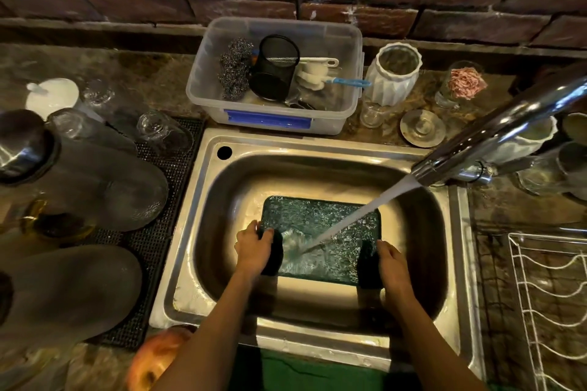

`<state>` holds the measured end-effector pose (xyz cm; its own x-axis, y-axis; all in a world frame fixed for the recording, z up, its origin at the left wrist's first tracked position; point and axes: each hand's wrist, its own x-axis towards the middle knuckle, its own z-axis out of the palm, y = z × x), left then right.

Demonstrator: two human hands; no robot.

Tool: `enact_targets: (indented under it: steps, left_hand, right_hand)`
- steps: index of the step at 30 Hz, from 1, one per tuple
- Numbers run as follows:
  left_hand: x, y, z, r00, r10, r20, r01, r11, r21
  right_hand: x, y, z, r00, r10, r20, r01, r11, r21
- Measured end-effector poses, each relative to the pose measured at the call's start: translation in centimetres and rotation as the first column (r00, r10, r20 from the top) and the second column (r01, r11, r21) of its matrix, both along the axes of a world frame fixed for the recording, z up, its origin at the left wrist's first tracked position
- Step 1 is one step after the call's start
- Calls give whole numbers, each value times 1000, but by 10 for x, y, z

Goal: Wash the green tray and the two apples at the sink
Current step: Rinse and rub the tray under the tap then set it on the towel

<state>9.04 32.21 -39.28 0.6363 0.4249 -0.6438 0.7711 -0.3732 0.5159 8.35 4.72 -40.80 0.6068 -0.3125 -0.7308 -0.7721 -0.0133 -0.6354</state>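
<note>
The green tray (pixel 320 219) is inside the steel sink (pixel 203 232), held level under the running water. My left hand (pixel 254 247) grips its left edge and my right hand (pixel 392 263) grips its right edge. Water from the tap (pixel 495 133) streams down and left onto the tray's left half and splashes there. An apple (pixel 152 359), red and yellow, lies on the counter at the sink's front left corner, partly behind my left forearm. I see only this one apple.
A clear plastic tub (pixel 346 111) with scourers, a mesh cup and brushes stands behind the sink. Glasses, lids and dark plates crowd the mat on the left. A white vase (pixel 394 76) and jars stand at the back right. A white wire rack (pixel 546 311) sits right of the sink.
</note>
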Motion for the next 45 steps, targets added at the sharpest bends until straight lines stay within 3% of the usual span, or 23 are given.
enact_targets:
  steps: [4, 8, 11, 14, 20, 28, 34, 40, 45]
  left_hand:
    - [-19, -10, 37, 992, -45, 118, 40, 998, 50]
    - [-55, -21, 73, 926, -294, 236, 248, 946, 206]
    - [-84, -30, 89, 826, -512, 235, 414, 835, 362]
    - [-110, -39, 95, 728, -672, 137, 523, 673, 522]
    - [-151, -47, 87, 632, -774, 35, 589, 510, 626]
    - [-152, -46, 79, 616, -786, 50, 601, 509, 616]
    - [-153, -46, 76, 627, -778, 50, 584, 511, 632]
    - [-153, -46, 74, 629, -775, 64, 571, 517, 638]
    - [-153, -45, 73, 627, -777, 51, 579, 510, 636]
  right_hand:
    - [-6, -7, 15, 998, 38, 45, -36, 999, -39]
    - [-14, -10, 33, 999, 17, 44, -15, 1000, -27]
    - [-25, -10, 46, 994, 56, 98, -55, 998, -15]
    - [-35, -7, 60, 986, 80, 149, -86, 996, 38]
    - [-56, -9, 72, 961, 166, 223, -183, 981, 58]
    - [-39, -8, 80, 984, 46, 173, -64, 993, 100]
    - [18, -39, 112, 924, -106, 367, 86, 994, 69]
    - [92, -73, 147, 854, -323, 409, 352, 936, 3]
    - [121, -84, 164, 814, -495, 304, 439, 867, 238]
